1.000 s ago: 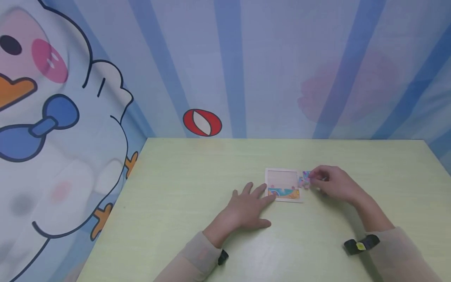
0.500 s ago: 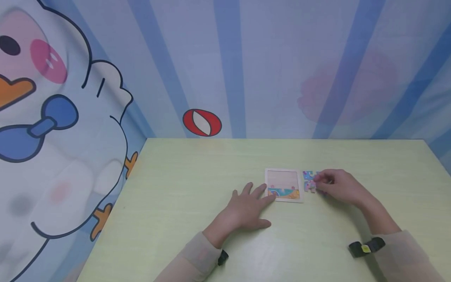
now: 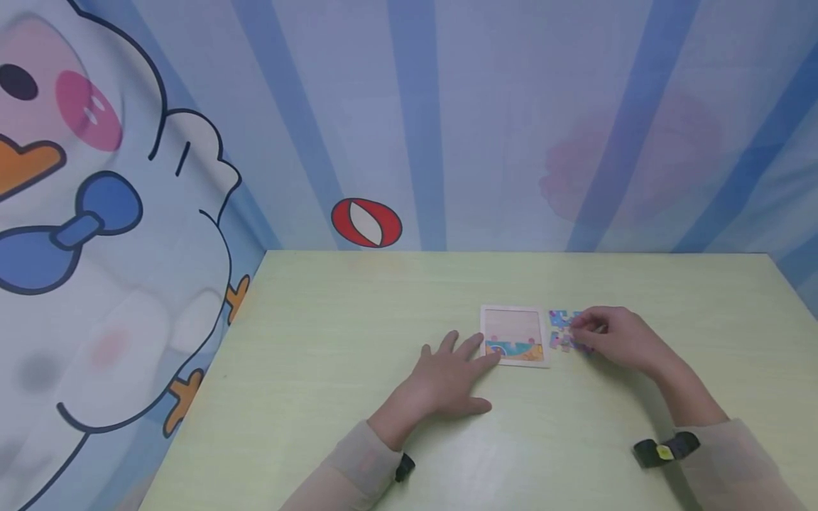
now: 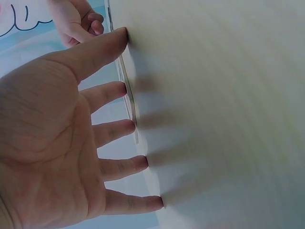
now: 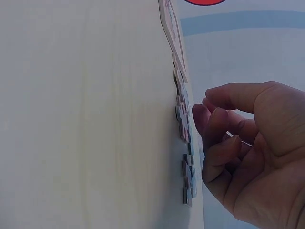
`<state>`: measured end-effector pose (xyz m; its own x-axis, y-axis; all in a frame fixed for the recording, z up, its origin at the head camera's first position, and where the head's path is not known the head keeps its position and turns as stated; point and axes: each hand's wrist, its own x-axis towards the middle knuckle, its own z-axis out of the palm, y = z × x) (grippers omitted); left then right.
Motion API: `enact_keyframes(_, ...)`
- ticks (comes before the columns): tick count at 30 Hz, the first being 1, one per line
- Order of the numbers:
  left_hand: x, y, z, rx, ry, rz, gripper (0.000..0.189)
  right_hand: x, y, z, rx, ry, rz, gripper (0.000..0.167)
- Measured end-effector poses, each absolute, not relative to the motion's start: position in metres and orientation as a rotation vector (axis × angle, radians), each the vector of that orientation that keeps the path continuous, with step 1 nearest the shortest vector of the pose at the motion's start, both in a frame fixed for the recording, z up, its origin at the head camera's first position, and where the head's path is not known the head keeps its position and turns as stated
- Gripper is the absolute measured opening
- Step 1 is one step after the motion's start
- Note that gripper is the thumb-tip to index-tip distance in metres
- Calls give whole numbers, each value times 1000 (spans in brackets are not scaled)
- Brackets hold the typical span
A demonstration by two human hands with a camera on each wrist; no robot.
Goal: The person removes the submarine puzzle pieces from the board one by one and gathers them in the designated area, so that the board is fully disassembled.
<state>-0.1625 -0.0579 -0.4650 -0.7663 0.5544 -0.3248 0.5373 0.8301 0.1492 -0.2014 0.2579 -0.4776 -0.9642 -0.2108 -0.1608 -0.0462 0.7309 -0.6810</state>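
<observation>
A square puzzle frame (image 3: 514, 307) lies on the table; blue and orange pieces (image 3: 520, 350) fill its near strip, and the bare pinkish base shows above. My left hand (image 3: 447, 380) is spread flat, its fingertips on the frame's left side and lower left corner. Right of the frame lie several loose pink, blue and purple jigsaw pieces (image 3: 560, 319), partly covered by my right hand (image 3: 623, 339). In the right wrist view, that hand (image 5: 252, 152) hovers close over the jigsaw pieces (image 5: 183, 121) with loosely curled fingers, and no piece shows between thumb and forefinger.
The pale yellow-green table (image 3: 358, 305) runs back to a blue striped cloth backdrop (image 3: 498, 128). A printed cartoon duck (image 3: 128, 319) covers the cloth on the left. A black wrist strap (image 3: 666, 449) sits at the right sleeve.
My right hand has moved slightly right and nearer, off the frame's right edge, uncovering more loose pieces. Those pieces now lie apart from the frame. The left hand has stayed still.
</observation>
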Motion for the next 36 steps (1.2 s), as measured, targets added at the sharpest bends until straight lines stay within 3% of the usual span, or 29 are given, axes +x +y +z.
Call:
enact_keyframes(25,-166,-44,-471,858,2654,78,77,-200,220,-484,-462,2636,-1131,19)
enact_keyframes(36,-165,-39,-471,868,2660,37,76,-201,212,-489,-516,2666,-1077,34)
